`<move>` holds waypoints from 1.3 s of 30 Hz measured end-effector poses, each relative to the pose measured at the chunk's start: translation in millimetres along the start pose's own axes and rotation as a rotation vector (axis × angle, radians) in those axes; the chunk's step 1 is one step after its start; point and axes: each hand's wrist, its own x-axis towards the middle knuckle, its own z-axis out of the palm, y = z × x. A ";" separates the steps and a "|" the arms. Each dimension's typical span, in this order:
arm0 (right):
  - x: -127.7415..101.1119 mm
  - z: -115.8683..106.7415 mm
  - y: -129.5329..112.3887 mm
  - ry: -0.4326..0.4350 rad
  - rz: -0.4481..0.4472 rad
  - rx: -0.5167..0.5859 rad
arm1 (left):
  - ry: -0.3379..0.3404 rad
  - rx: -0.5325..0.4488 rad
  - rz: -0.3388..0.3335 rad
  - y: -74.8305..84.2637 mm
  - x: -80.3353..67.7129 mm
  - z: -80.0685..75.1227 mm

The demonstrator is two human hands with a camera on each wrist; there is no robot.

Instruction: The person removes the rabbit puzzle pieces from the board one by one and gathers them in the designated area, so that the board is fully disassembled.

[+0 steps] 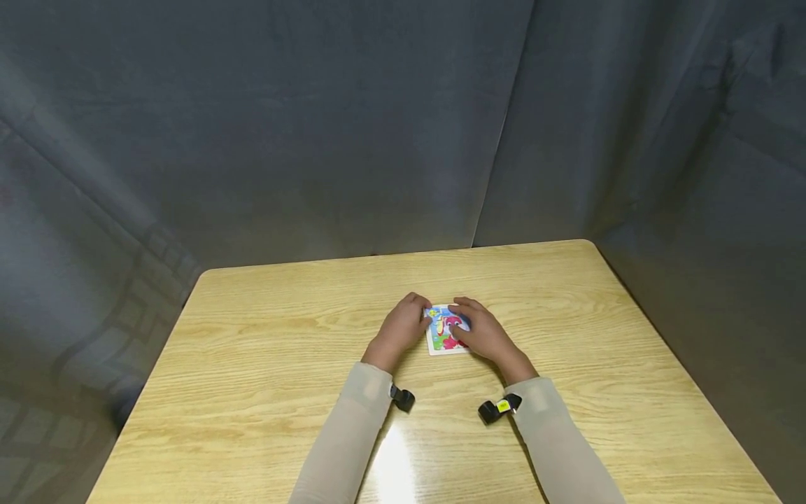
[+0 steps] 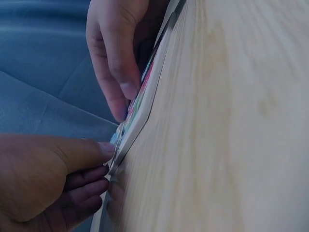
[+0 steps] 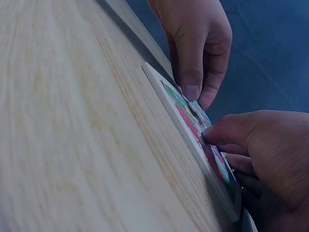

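A small colourful picture puzzle in a pale board (image 1: 444,334) lies flat on the wooden table (image 1: 264,364), and both hands are on it. My left hand (image 1: 420,320) holds the board's left edge: its thumb (image 2: 107,150) lies on the rim and the fingers curl beside it. From the right, my right hand (image 1: 460,323) covers the other side. Its thumb (image 3: 211,133) presses on the picture (image 3: 193,123) and its fingers curl past the board's right edge. In the right wrist view the left hand (image 3: 195,92) sits at the board's far corner. The right half of the puzzle is hidden.
Grey curtains (image 1: 378,126) hang close behind and beside the table. The table's far edge (image 1: 403,255) is a short reach beyond the hands. Black wrist cameras (image 1: 403,399) sit on both pale sleeves.
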 end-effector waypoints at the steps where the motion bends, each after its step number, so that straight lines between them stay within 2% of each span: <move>1: 0.0 0.1 -0.1 -0.001 -0.001 0.000 | -0.001 -0.015 -0.007 -1.3 -0.5 -0.8; 9: -1.2 -3.8 1.1 0.005 0.006 -0.008 | 0.009 -0.094 -0.002 -20.5 -8.1 -14.6; 15: -1.4 -3.1 2.8 0.014 0.002 -0.012 | -0.029 -0.104 -0.001 -41.8 -26.7 -37.4; 27: 0.8 -2.9 1.8 0.011 0.003 -0.011 | -0.034 -0.051 -0.036 -100.0 -65.6 -77.4; 34: 1.0 -1.5 4.1 -0.003 0.022 -0.006 | -0.063 -0.007 -0.053 -125.1 -90.0 -92.2; 39: 1.3 -2.8 4.5 0.008 0.006 -0.001 | -0.061 0.028 -0.057 -140.4 -100.3 -100.9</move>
